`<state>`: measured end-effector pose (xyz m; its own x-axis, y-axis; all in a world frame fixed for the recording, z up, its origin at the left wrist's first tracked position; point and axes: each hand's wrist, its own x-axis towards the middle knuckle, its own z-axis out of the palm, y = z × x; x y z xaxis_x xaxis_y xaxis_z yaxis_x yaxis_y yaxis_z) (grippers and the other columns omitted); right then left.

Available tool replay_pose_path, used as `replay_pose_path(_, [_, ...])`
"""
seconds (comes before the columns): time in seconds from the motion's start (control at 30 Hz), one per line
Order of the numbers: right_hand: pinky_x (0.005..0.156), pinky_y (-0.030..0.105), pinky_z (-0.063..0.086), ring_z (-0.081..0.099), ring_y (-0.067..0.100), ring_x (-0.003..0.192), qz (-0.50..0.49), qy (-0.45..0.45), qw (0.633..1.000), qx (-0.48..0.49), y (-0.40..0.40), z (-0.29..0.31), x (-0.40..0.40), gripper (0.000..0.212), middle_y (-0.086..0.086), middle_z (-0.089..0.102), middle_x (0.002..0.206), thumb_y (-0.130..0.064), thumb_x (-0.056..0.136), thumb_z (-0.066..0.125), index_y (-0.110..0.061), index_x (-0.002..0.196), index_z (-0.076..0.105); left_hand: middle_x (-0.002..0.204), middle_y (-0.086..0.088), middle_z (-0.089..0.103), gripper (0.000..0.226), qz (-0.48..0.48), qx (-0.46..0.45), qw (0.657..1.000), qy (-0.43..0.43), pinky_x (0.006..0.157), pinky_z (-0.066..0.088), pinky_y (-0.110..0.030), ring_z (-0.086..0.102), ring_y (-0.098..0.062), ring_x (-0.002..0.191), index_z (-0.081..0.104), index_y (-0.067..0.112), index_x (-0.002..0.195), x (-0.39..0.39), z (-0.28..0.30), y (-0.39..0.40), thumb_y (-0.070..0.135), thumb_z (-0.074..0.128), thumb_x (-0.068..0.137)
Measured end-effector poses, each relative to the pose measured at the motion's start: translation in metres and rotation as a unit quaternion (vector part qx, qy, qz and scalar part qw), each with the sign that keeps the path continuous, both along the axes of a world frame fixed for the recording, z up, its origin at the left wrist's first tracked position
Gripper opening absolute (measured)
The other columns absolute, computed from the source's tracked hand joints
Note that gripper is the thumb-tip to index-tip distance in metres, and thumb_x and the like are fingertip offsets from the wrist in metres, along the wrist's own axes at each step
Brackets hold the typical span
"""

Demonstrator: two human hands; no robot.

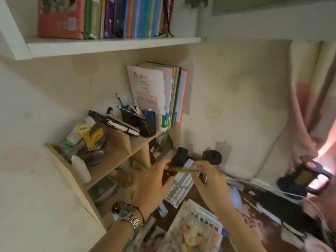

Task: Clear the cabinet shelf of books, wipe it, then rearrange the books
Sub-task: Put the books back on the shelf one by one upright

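Beige stained wall (236, 91) behind wooden desk organiser (116, 142); white shelf (109, 46) above it carries upright books (127, 15). More books (163, 95) stand atop organiser. Below-right: keyboard (179, 188). Left hand (154, 180) and right hand (209, 184) both pinch thin flat object (185, 170), blurred.

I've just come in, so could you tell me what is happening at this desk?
A person holds a thin flat item between both hands, left hand and right hand, above the keyboard. Books stand upright on the small wooden organizer, and the white shelf above is full of books too.
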<state>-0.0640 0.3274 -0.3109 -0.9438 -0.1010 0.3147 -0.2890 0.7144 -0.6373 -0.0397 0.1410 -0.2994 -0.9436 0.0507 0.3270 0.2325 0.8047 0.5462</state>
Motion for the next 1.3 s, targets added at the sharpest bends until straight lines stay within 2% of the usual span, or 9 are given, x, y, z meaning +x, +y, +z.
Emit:
replay_pose_path(0.17, [0.076,0.026,0.050,0.058,0.011,0.109,-0.056,-0.114,0.992,-0.012,0.027,-0.069,0.031,0.035,-0.009,0.058,0.121,-0.027,0.094,0.058,-0.026,0.128,0.051,0.124,0.009,0.058,0.043,0.000,-0.002,0.997,-0.083,0.077,0.047,-0.023,0.058,-0.010,0.105,0.045,0.025,0.133,0.013,-0.077,0.014,0.035,0.056,0.092])
replay_pose_path(0.27, [0.067,0.024,0.047,0.060,0.010,0.096,-0.081,-0.172,0.982,0.010,0.039,-0.102,0.048,0.036,-0.007,0.055,0.127,-0.029,0.096,0.055,-0.028,0.131,0.046,0.119,0.004,0.060,0.042,0.004,-0.011,0.990,-0.141,0.073,0.045,-0.024,0.060,-0.014,0.100,0.046,0.023,0.133,0.020,-0.115,0.021,0.032,0.055,0.093])
replay_pose_path(0.33, [0.064,0.026,0.045,0.062,0.014,0.093,-0.100,-0.197,0.975,0.006,0.044,-0.121,0.057,0.038,-0.003,0.055,0.128,-0.028,0.096,0.056,-0.024,0.132,0.046,0.124,0.005,0.059,0.041,0.000,0.001,0.984,-0.178,0.081,0.050,-0.027,0.058,-0.012,0.108,0.048,0.023,0.132,0.024,-0.140,0.022,0.031,0.056,0.092])
replay_pose_path(0.6, [0.087,0.031,0.046,0.055,0.019,0.111,-0.159,-0.309,0.934,-0.078,0.053,-0.194,0.070,0.051,0.002,0.052,0.134,-0.027,0.089,0.065,-0.019,0.135,0.045,0.126,0.000,0.056,0.043,0.009,-0.016,0.955,-0.297,0.081,0.052,-0.035,0.058,-0.017,0.108,0.051,0.020,0.128,0.021,-0.210,0.029,0.041,0.057,0.090])
replay_pose_path(0.77, [0.104,0.036,0.041,0.045,0.017,0.127,-0.177,-0.353,0.911,-0.120,0.056,-0.228,0.073,0.061,-0.003,0.048,0.136,-0.021,0.084,0.071,-0.020,0.138,0.043,0.128,-0.009,0.055,0.045,0.014,-0.027,0.942,-0.334,0.086,0.050,-0.033,0.052,-0.022,0.116,0.051,0.012,0.130,0.011,-0.237,0.034,0.033,0.058,0.091])
replay_pose_path(0.87, [0.100,0.032,0.041,0.045,0.018,0.125,-0.193,-0.382,0.892,-0.144,0.056,-0.243,0.074,0.060,-0.002,0.047,0.132,-0.023,0.085,0.071,-0.018,0.137,0.042,0.129,-0.013,0.054,0.048,0.008,-0.003,0.926,-0.377,0.081,0.043,-0.022,0.051,-0.026,0.120,0.048,0.004,0.132,0.006,-0.247,0.037,0.028,0.059,0.092])
replay_pose_path(0.93, [0.097,0.042,0.047,0.048,0.021,0.122,-0.197,-0.399,0.880,-0.165,0.055,-0.253,0.077,0.062,-0.002,0.047,0.130,-0.025,0.084,0.071,-0.021,0.137,0.040,0.132,-0.012,0.053,0.054,0.001,0.016,0.914,-0.405,0.088,0.042,-0.025,0.050,-0.024,0.122,0.044,0.004,0.136,0.003,-0.255,0.037,0.026,0.062,0.090])
replay_pose_path(1.17, [0.086,0.044,0.056,0.058,0.022,0.112,-0.207,-0.421,0.858,-0.212,0.053,-0.272,0.083,0.070,0.003,0.049,0.135,-0.013,0.079,0.075,-0.024,0.138,0.039,0.121,-0.009,0.061,0.050,0.028,0.058,0.907,-0.417,0.084,0.047,-0.029,0.058,-0.023,0.110,0.051,0.006,0.127,0.002,-0.267,0.040,0.020,0.070,0.083])
replay_pose_path(1.3, [0.096,0.045,0.050,0.050,0.022,0.123,-0.213,-0.419,0.853,-0.227,0.056,-0.274,0.083,0.074,0.001,0.044,0.140,-0.010,0.079,0.075,-0.022,0.142,0.038,0.118,-0.011,0.059,0.040,0.038,0.063,0.921,-0.384,0.075,0.046,-0.025,0.056,-0.014,0.094,0.056,0.006,0.120,0.000,-0.262,0.044,0.009,0.068,0.082])
